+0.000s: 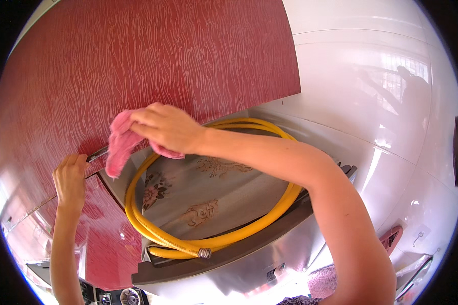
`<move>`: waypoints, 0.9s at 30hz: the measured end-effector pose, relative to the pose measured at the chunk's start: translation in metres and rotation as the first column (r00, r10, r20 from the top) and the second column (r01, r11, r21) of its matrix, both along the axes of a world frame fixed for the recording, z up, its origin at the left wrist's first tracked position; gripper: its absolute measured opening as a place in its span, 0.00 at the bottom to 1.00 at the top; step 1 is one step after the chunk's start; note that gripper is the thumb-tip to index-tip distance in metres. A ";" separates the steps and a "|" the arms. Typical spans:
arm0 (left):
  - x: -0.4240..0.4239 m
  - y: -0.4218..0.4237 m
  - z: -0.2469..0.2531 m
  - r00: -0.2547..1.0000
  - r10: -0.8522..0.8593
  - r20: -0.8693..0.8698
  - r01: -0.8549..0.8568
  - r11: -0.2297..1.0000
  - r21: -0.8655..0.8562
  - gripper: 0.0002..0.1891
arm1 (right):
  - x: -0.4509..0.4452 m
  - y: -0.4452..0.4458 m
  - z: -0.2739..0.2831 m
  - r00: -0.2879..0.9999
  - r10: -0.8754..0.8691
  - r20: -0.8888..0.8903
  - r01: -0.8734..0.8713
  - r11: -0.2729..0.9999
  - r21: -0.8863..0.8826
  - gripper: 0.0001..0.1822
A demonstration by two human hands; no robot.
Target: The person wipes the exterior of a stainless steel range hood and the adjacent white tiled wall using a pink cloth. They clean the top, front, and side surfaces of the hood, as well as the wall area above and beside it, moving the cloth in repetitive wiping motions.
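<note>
My right hand holds a bunched pink cloth in front of a red wood-grain cabinet panel. The cloth hangs down over part of a metal handle on the panel's lower edge. Lower left, my left hand closes around the handle's left end. Beneath my right forearm lies a coiled yellow hose with a ribbed metal end. It rests on a grey flower-patterned cloth spread over the top of an appliance. My forearm hides part of the coil.
The appliance's silvery front has a dark top edge. White wall tiles rise at the right, with a small hook on them. Below left are a lower red panel and stove burners.
</note>
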State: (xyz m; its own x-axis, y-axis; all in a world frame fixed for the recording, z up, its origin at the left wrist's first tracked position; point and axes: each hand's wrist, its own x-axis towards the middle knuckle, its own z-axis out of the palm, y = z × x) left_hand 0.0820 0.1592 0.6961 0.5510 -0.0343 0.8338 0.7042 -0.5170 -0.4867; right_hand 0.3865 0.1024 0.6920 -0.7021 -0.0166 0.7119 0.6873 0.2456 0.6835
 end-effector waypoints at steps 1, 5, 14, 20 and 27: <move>-0.001 0.000 0.000 1.000 0.005 -0.005 -0.005 1.000 0.001 0.07 | 0.014 -0.004 0.003 1.000 -0.016 -0.010 0.016 1.000 0.019 0.20; -0.008 0.000 -0.003 1.000 0.023 -0.002 -0.023 1.000 -0.001 0.07 | 0.095 -0.057 0.023 0.968 -0.147 -0.202 0.175 0.975 0.133 0.12; -0.006 0.006 0.000 0.999 0.053 -0.006 -0.053 0.999 -0.006 0.08 | 0.300 -0.118 0.010 0.318 -0.479 -0.818 0.788 0.613 -0.052 0.18; -0.001 0.007 -0.002 1.000 0.005 -0.003 -0.005 1.000 0.011 0.09 | 0.211 -0.105 0.029 0.347 -0.566 -0.748 0.611 0.741 -0.277 0.22; -0.015 0.010 -0.001 0.997 0.070 -0.017 -0.071 0.995 -0.072 0.05 | -0.017 -0.038 0.029 0.743 -0.047 -0.668 -0.455 0.696 -0.556 0.14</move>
